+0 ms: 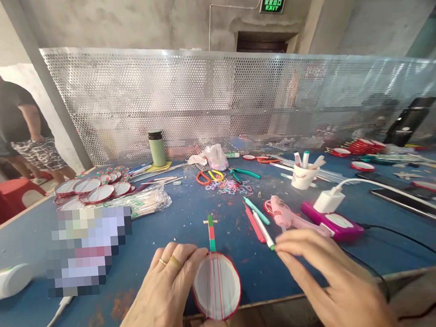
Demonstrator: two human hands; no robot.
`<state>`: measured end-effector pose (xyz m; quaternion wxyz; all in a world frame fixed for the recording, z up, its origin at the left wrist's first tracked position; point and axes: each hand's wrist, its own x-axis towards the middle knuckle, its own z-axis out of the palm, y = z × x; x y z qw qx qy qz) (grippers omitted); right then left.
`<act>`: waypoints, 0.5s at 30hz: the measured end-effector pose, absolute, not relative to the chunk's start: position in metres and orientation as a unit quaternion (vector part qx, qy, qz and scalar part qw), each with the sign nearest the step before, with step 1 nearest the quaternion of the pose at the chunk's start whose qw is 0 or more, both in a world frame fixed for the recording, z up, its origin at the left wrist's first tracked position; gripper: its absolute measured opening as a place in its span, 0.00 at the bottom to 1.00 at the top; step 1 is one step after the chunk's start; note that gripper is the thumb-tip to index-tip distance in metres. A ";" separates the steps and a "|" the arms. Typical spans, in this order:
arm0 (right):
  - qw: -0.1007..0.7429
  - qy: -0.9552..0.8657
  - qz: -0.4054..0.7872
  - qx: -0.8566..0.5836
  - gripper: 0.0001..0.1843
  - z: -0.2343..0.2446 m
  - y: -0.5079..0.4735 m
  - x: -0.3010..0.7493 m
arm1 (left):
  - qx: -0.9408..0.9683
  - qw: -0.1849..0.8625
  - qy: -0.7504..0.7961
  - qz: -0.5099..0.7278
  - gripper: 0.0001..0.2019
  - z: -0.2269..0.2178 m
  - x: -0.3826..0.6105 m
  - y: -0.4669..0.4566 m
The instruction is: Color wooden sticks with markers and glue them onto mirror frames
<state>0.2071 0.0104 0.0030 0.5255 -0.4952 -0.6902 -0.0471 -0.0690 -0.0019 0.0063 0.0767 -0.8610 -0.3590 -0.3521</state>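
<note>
My left hand (170,291) is closed on a small toy banjo. The round red-rimmed body (227,287) has a pale face with several pinkish bands stretched along it. A short neck (211,233), striped green and red, points away from me, with a thin wooden crosspiece near its end. My right hand (323,275) hovers over the table's front edge, fingers stretched out. Its fingertips are right by the green end of a white marker (263,230); whether they touch it I cannot tell. Beside that marker lie a red marker (254,223) and a teal marker (256,210).
A pink glue gun (289,218) and a purple power block (330,223) with a white charger lie right. Loose rubber bands (229,185) and pliers (244,173) are mid-table. Finished round pieces (96,194) pile left, near a green bottle (158,150). A paper cup (303,176) holds markers.
</note>
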 end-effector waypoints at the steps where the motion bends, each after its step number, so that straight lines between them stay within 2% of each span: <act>1: 0.505 -0.709 -0.033 -0.491 0.11 0.016 0.005 0.201 | -0.863 0.078 -0.351 -0.353 0.33 0.007 -0.068 -0.002; 4: 0.495 -0.710 0.051 -0.499 0.09 0.043 -0.012 0.185 | -0.877 0.096 -0.309 -0.354 0.27 0.012 -0.064 -0.004; 6: 0.504 -0.689 0.159 -0.495 0.15 0.047 -0.012 0.176 | -0.880 0.119 -0.274 -0.369 0.20 0.013 -0.060 -0.005; 9: 0.493 -0.668 0.312 -0.462 0.18 0.045 0.000 0.165 | -0.878 0.131 -0.259 -0.382 0.18 0.011 -0.053 -0.004; 12: 0.507 -0.640 0.342 -0.465 0.18 0.038 0.009 0.164 | -0.883 0.123 -0.263 -0.370 0.19 0.006 -0.052 -0.001; 15: 0.590 -0.597 0.301 -0.453 0.14 0.022 0.006 0.182 | -0.890 0.111 -0.267 -0.354 0.20 0.005 -0.054 0.002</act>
